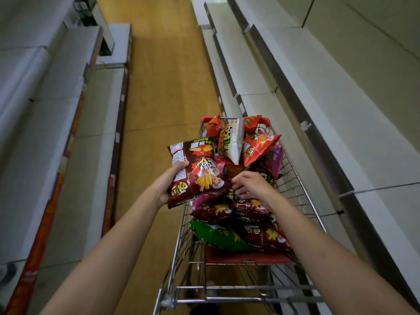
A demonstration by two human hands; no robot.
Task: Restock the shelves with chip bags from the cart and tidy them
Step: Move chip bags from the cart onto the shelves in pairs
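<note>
While left hand [169, 185] grips dark chip bag [196, 172] and right hand [250, 186] digs curled into cart [295, 178], could topple heaped bags.

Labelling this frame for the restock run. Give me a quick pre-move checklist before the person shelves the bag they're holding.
1. Left hand has a firm hold on the dark brown chip bag with the fries picture: ok, fingers and thumb curl round its left edge.
2. Bag lifted clear of the silver wire shopping cart: ok, held above its left rim.
3. Right hand free: cannot tell, fingers reach into the pile of bags and their tips are hidden.
4. Room on the white shelves to the right: ok, the boards show bare.
5. Stock left in the cart: ok, red, green and brown bags remain.
</note>
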